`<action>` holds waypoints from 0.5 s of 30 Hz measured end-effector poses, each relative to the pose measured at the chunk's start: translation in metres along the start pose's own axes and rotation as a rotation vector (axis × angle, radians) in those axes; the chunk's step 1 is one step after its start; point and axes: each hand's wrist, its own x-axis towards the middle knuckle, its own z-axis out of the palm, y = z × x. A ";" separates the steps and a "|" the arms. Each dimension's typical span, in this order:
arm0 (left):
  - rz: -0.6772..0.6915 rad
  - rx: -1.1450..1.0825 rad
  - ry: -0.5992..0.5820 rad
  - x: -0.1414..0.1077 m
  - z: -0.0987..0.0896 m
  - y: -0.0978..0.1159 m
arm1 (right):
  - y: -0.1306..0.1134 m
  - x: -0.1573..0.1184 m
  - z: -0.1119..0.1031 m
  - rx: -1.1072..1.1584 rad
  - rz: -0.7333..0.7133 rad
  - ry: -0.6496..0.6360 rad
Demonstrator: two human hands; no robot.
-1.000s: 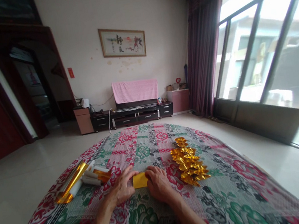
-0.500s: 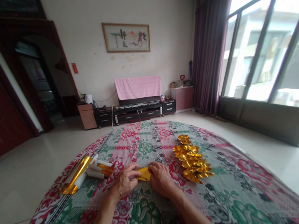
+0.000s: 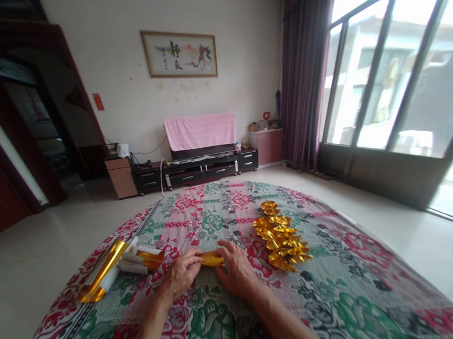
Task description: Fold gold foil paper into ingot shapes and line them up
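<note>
A small folded piece of gold foil paper (image 3: 212, 259) lies between my hands, low over the patterned cloth. My left hand (image 3: 181, 273) pinches its left end, fingers bent together. At the right end, my right hand (image 3: 237, 268) curls around the foil, the thumb below and the fingers above; part of the foil is hidden behind them. To the right stands a row of gold foil folded shapes (image 3: 280, 235) with pointed, petal-like edges. Off to the left are a gold-and-white foil roll (image 3: 104, 273) and loose gold and white sheets (image 3: 139, 257).
A floral cloth (image 3: 218, 331) in green, red and grey covers the round table. Beyond it, a low black cabinet (image 3: 201, 172) carries something draped with a pink towel (image 3: 201, 131). A tall glass door (image 3: 379, 76) and purple curtain (image 3: 295, 72) stand on the right.
The view has turned slightly right, so everything sits further left. My right hand's fingers have lifted and loosened a little on the foil; the left hand keeps its pinch.
</note>
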 end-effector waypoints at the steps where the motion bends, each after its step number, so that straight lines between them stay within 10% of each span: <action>1: -0.006 -0.001 -0.007 0.000 -0.001 0.001 | -0.001 0.000 -0.001 0.002 -0.007 -0.010; 15: 0.091 0.157 0.074 -0.005 -0.006 0.019 | -0.004 0.001 -0.001 -0.018 0.008 -0.038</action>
